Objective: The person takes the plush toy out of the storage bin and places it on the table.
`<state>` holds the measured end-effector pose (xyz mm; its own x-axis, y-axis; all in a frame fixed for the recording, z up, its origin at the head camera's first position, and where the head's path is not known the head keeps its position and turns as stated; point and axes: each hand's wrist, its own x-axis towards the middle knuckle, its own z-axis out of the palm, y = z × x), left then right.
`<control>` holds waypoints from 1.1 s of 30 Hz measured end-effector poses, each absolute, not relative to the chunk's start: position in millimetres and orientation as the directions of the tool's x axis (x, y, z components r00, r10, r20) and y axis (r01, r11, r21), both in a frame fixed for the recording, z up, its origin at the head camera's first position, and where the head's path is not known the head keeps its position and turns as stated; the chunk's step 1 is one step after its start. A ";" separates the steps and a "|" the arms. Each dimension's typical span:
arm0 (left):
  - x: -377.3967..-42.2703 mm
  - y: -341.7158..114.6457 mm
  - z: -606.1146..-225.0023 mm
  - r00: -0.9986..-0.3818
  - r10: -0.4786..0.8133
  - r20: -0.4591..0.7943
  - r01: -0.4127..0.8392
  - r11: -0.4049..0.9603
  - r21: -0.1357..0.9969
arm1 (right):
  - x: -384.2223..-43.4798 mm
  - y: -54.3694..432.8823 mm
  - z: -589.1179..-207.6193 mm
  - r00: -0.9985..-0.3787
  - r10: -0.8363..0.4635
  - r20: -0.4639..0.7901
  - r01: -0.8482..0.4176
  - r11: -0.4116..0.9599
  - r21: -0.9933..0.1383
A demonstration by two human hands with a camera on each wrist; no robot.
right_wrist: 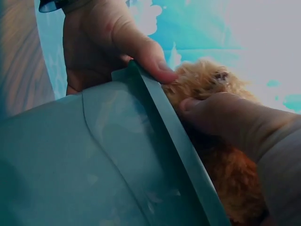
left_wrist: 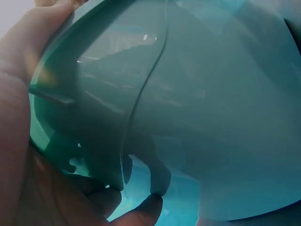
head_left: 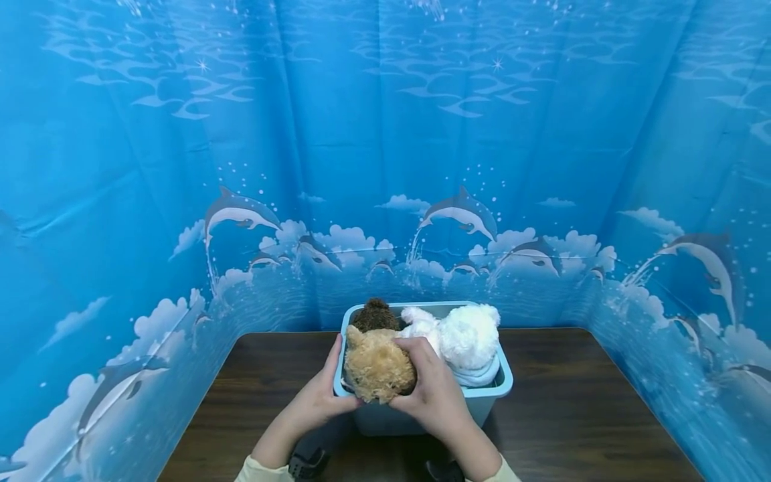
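A tan plush toy (head_left: pixel 378 365) with a rounded ear sits at the left front of a light-blue plastic bin (head_left: pixel 504 380). My right hand (head_left: pixel 435 391) grips its right side, thumb low on the front and fingers over the top. At the bin's left front corner, my left hand (head_left: pixel 322 395) holds the rim; its thumb (right_wrist: pixel 157 66) reaches the plush in the right wrist view. Its other fingers (left_wrist: pixel 141 212) lie against the bin's outer wall in the left wrist view. Behind the tan plush is a dark brown plush toy (head_left: pixel 376 314). White plush (head_left: pixel 470 338) fills the right side.
The bin stands on a dark wooden table (head_left: pixel 560 415). A blue curtain (head_left: pixel 385 147) printed with dolphins and clouds surrounds the table at the back and both sides. Dark straps (head_left: pixel 308 462) show near the wrists.
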<state>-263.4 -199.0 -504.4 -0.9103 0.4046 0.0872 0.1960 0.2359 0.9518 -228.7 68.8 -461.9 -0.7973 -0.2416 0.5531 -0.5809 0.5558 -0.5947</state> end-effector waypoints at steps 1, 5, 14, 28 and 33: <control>-263.5 -198.9 -504.2 -0.910 0.406 0.088 0.193 0.225 0.955 | -228.5 69.3 -461.4 -0.795 -0.239 0.558 -0.586 0.538 -0.605; -264.8 -197.5 -501.7 -0.899 0.427 0.093 0.183 0.175 0.967 | -228.7 70.9 -458.7 -0.759 -0.221 0.613 -0.632 0.476 -0.612; -264.4 -197.2 -498.1 -0.890 0.444 0.107 0.193 0.155 0.969 | -224.1 69.1 -459.8 -0.657 -0.202 0.726 -0.718 0.463 -0.520; -260.7 -196.9 -501.3 -0.894 0.438 0.091 0.199 0.208 0.958 | -220.3 69.7 -462.1 -0.448 -0.132 0.884 -0.865 0.316 -0.391; -256.2 -202.4 -499.5 -0.909 0.409 0.077 0.221 0.319 0.922 | -216.2 70.4 -453.7 -0.339 -0.119 0.933 -0.910 0.292 -0.294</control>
<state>-256.2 -202.4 -499.5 -0.9094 0.4088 0.0769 0.2213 0.3189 0.9216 -216.2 70.4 -453.7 -0.3392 -0.1191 0.9331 -0.9102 0.2922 -0.2936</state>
